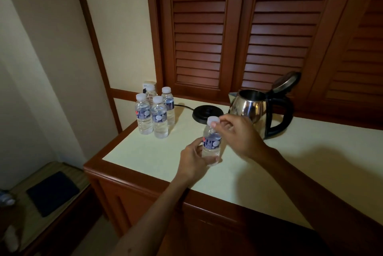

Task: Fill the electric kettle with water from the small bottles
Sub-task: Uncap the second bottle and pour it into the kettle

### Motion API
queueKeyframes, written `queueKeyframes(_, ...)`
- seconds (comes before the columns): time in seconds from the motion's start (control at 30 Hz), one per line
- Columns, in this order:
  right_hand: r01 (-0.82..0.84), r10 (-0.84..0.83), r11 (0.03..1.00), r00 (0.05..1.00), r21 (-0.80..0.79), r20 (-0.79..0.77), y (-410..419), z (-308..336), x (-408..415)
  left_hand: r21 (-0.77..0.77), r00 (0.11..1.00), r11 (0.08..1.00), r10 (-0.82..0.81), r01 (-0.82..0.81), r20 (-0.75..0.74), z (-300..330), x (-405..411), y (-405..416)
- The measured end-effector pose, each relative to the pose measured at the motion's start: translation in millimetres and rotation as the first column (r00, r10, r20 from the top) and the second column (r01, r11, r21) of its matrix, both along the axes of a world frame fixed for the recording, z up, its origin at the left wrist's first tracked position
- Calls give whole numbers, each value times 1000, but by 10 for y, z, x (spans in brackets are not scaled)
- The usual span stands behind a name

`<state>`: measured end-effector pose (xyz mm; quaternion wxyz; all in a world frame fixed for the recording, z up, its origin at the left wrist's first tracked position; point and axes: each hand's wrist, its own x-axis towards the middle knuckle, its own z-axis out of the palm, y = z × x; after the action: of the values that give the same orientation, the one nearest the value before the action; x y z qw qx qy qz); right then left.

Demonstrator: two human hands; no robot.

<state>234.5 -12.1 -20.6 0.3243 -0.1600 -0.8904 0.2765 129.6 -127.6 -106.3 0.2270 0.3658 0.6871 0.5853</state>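
Observation:
My left hand [193, 161] grips the lower body of a small clear water bottle [211, 141] with a blue label, upright above the counter. Its white cap [213, 121] is pinched by the fingertips of my right hand [238, 135]. Behind my right hand, the steel electric kettle [251, 108] with a black handle stands on the counter with its lid [287, 81] flipped open. The kettle's black round base [207, 113] lies to its left with nothing on it. Several capped, full bottles [158, 119] stand grouped at the counter's back left.
The pale counter top [290, 164] has a wooden edge and drops off at the left and front. A black cord [182, 107] runs from the base toward the wall. Wooden louvred doors [238, 27] rise behind. A low bench with a dark pad [52, 192] is at lower left.

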Motion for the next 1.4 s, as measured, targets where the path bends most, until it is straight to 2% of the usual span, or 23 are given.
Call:
queueKeyframes(0.17, 68, -70, 991, 997, 116, 16, 185, 132, 112, 27, 993, 993, -114, 114, -4, -13, 125, 230)
queueKeyframes(0.23, 66, -67, 972, 998, 225, 0, 213, 202, 148, 33, 991, 990, -135, 135, 0, -25, 142, 285)
queueKeyframes(0.27, 64, -73, 950, 997, 304, 20, 233, 231, 154, 34, 989, 989, -146, 146, 3, -24, 148, 303)
queueKeyframes(0.33, 47, -127, 914, 977, 403, 173, 234, 305, 149, 39, 984, 984, -176, 176, 16, -38, 126, 334)
queueKeyframes(0.4, -13, -173, 864, 931, 503, 322, 272, 366, 146, 45, 980, 980, -197, 196, 34, -51, 88, 355)
queueKeyframes(0.5, -235, -17, 730, 932, 642, 361, 294, 400, 156, 60, 970, 972, -230, 225, 76, -55, 55, 360)
queueKeyframes(0.53, -296, 46, 703, 926, 647, 374, 372, 377, 176, 72, 965, 968, -245, 239, 92, -54, 47, 360)
queueKeyframes(0.6, -385, 116, 747, 878, 542, 464, 435, 405, 208, 86, 957, 962, -267, 259, 112, -59, 33, 364)
queueKeyframes(0.73, -350, 94, 792, 879, 500, 467, 441, 477, 189, 110, 943, 951, -303, 290, 136, -71, 9, 373)
queueKeyframes(0.93, -292, 106, 904, 860, 311, 498, 334, 525, 229, 80, 941, 944, -326, 319, 91, -74, -6, 369)
queueKeyframes(1.07, -98, -99, 917, 884, 387, 457, 248, 526, 159, 67, 946, 946, -320, 316, 49, -74, 5, 361)
queueKeyframes(1.13, -31, -143, 925, 895, 379, 422, 221, 516, 116, 80, 948, 947, -315, 311, 39, -70, 13, 346)
queueKeyframes(1.4, -124, -53, 931, 885, 343, 463, 206, 488, 145, 87, 950, 947, -311, 309, 10, -74, 7, 314)
